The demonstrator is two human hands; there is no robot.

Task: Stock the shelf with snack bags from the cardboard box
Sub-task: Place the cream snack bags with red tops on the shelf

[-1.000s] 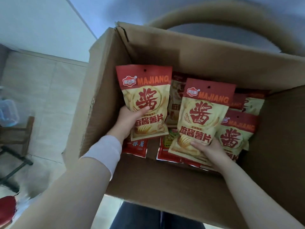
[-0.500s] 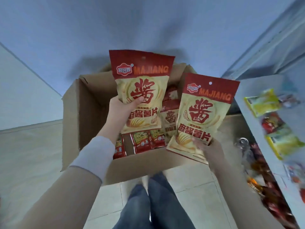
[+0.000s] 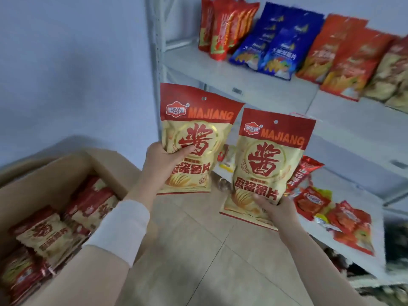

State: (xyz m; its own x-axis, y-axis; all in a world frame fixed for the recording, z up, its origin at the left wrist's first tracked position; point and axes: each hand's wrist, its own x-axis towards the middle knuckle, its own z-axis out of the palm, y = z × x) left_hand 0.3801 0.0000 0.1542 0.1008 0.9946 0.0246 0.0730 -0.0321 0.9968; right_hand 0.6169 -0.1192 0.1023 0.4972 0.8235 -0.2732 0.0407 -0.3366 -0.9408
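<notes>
I hold two red-and-cream MAJIANG snack bags upright in front of the white shelf unit (image 3: 254,85). My left hand (image 3: 161,161) grips the left bag (image 3: 194,120) at its lower left, thumb across the front. My right hand (image 3: 276,208) grips the right bag (image 3: 271,155) by its bottom edge. The cardboard box (image 3: 72,171) stands open at the lower left, with several more of the same bags (image 3: 46,235) lying inside.
The upper shelf carries red bags (image 3: 223,29), blue bags (image 3: 273,45) and orange-red bags (image 3: 344,58). A lower shelf board (image 3: 344,246) on the right holds small red packets (image 3: 313,202). Beige floor tiles (image 3: 198,250) lie between box and shelf.
Both hands have lifted the two bags out of the box and carried them right, toward the shelf. My view has swung from the box to the shelves.
</notes>
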